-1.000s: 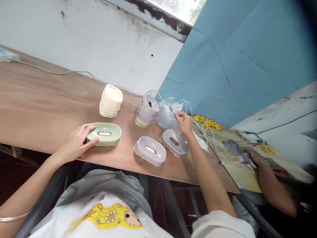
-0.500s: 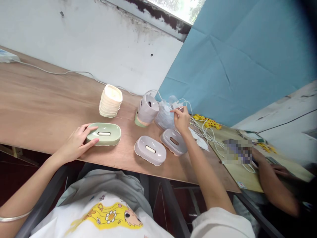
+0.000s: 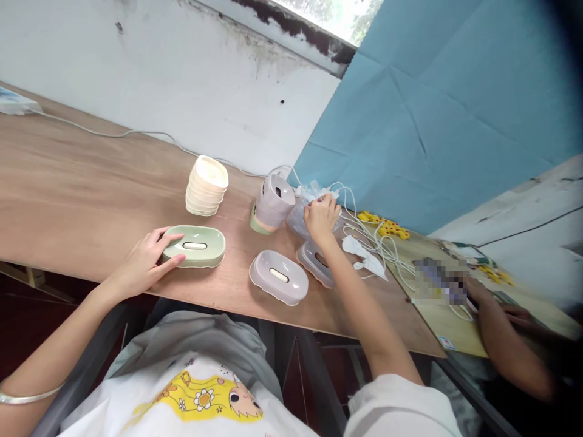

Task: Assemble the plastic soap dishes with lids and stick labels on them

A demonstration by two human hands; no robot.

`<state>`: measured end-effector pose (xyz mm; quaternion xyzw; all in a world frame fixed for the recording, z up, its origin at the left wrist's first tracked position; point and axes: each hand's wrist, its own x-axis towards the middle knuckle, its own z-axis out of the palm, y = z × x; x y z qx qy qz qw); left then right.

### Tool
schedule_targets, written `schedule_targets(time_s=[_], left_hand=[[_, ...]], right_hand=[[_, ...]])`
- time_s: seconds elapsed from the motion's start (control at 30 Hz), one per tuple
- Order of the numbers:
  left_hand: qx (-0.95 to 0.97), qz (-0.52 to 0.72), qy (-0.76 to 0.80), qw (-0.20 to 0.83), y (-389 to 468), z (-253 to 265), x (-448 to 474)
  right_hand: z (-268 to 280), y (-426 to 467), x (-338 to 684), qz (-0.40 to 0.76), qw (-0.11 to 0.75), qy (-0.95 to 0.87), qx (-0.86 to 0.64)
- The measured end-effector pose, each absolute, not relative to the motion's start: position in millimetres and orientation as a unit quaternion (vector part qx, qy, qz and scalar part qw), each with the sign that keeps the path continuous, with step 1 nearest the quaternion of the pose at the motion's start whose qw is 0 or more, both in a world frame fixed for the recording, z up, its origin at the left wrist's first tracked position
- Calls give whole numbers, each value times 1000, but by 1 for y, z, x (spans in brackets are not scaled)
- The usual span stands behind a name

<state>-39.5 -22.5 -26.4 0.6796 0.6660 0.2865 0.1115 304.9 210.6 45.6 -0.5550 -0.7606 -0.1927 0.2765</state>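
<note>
My left hand point(image 3: 152, 258) grips the left end of a pale green oval plastic case point(image 3: 210, 243), thumb at the front and fingers over the top. A cream insert fills the slot in its top. Over the clear plastic bag point(image 3: 298, 213), my right hand point(image 3: 322, 216) has its fingers curled; what they pinch is hidden. Between my hands sits a grey-lilac oval case point(image 3: 279, 276), also with a cream insert. A second grey-lilac case point(image 3: 314, 262), with a dark slot, is partly covered by my right forearm.
A stack of cream trays point(image 3: 207, 185) stands behind the green case. Nearer the bag, grey-lilac covers point(image 3: 274, 200) are stacked above a green one. White cables point(image 3: 380, 243), a crumpled white wrapper point(image 3: 364, 255) and yellow pieces point(image 3: 385, 224) lie rightward. Another person's arm point(image 3: 505, 340) is at far right.
My right hand has moved left and slightly down onto the plastic bag, its fingers now curled into it. My left hand stays on the green case.
</note>
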Motion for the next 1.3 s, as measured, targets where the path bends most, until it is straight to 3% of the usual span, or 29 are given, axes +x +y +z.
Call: schedule_targets(time_s=[0.73,1.07,1.3], left_hand=[[686,276,665,108,-21,-26,-40],[689,277,661,107,-21,-27,-40],[685,280,664,106,-22,-29,-41]], right_hand=[[69,216,316,-79,293,-674,-673],[63,214,318,-100,297,-719,-621],[58,218,324,-124,356,-729,-572]])
